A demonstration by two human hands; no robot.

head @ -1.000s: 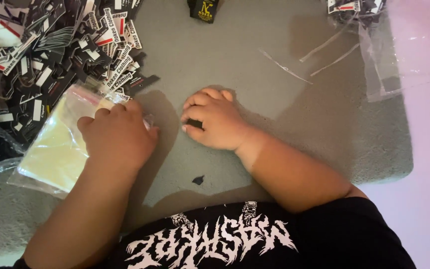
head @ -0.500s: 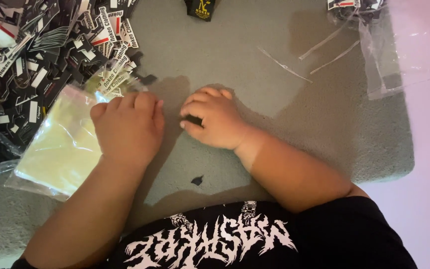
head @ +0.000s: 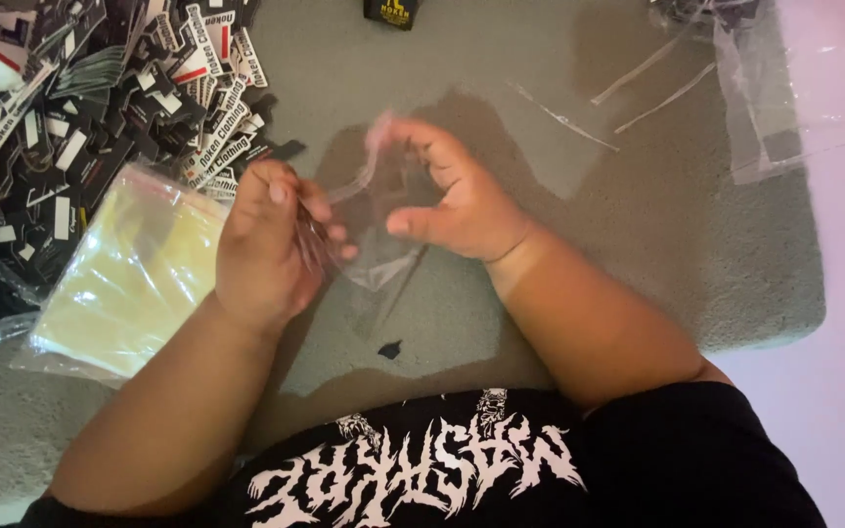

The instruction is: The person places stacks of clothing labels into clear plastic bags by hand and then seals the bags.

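Clear plastic bag held between left hand and right hand.

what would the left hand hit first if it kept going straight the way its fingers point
Probably the small clear plastic bag that the left hand already pinches; beyond it, the right hand. Depth is unclear.

grey carpet, pale pink floor

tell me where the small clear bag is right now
In the head view, the small clear bag is held up between the left hand and right hand, above the grey mat.
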